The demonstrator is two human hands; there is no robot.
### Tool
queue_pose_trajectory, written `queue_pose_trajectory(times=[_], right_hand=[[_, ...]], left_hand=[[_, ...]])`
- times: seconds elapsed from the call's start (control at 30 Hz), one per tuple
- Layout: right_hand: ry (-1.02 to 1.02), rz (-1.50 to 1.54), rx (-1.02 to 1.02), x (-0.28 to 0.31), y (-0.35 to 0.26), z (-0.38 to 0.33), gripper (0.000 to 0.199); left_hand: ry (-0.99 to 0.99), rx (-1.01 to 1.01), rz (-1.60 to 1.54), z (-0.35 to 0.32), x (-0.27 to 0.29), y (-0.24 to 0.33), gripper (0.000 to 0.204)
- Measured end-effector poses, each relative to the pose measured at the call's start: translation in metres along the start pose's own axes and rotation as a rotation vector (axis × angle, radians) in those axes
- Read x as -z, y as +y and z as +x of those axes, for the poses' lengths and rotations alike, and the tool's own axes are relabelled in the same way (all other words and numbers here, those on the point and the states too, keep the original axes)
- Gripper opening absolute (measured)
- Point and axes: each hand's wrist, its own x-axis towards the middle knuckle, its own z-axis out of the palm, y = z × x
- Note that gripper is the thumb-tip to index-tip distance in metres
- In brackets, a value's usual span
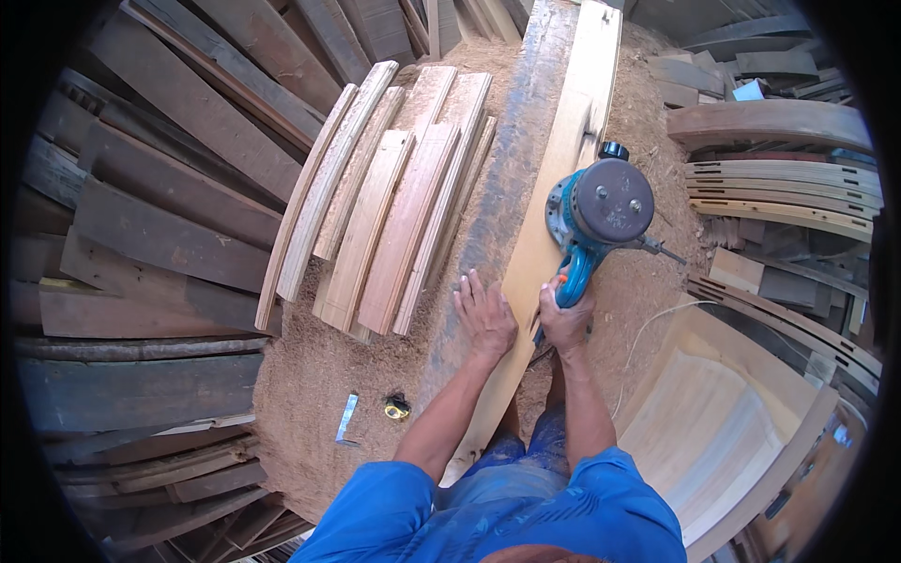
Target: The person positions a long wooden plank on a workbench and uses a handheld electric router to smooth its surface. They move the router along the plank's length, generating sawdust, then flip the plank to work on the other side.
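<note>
A teal and dark-grey router (612,202) rests on a long pale wooden board (526,267) that runs from my body toward the far side. My right hand (567,321) is closed round the router's teal rear handle. To its left, my left hand (485,317) lies flat with fingers spread, at the board's left edge and over the worn dark beam (511,178) beside it. The router's base meets the board's right part; its cutter is hidden under the body.
Several cut wooden strips (394,220) lie on sawdust to the left. Nearer are a tape measure (397,406) and a small metal square (347,419). Planks (178,235) line the left side. Slotted wood pieces (784,192) and a wide panel (704,422) stand right, near a thin cord (648,324).
</note>
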Motion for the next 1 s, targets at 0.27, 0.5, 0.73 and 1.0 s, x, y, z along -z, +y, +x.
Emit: queue_pose_trajectory(times=[0.27, 0.5, 0.73, 1.0], right_hand=[[0.039, 0.059, 0.062, -0.006, 0.016, 0.063, 0.030], [0.063, 0.092, 0.064, -0.003, 0.016, 0.141, 0.032], [0.067, 0.126, 0.120, -0.010, 0.021, 0.249, 0.033], [0.093, 0.033, 0.156, -0.007, 0.023, 0.400, 0.036]], left_hand=[[-0.066, 0.037, -0.038, 0.001, 0.007, 0.004, 0.036], [-0.097, 0.011, 0.048, 0.038, 0.018, 0.030, 0.042], [0.046, -0.027, -0.019, 0.185, -0.021, 0.100, 0.045], [0.014, -0.037, -0.030, 0.205, -0.019, 0.113, 0.043]])
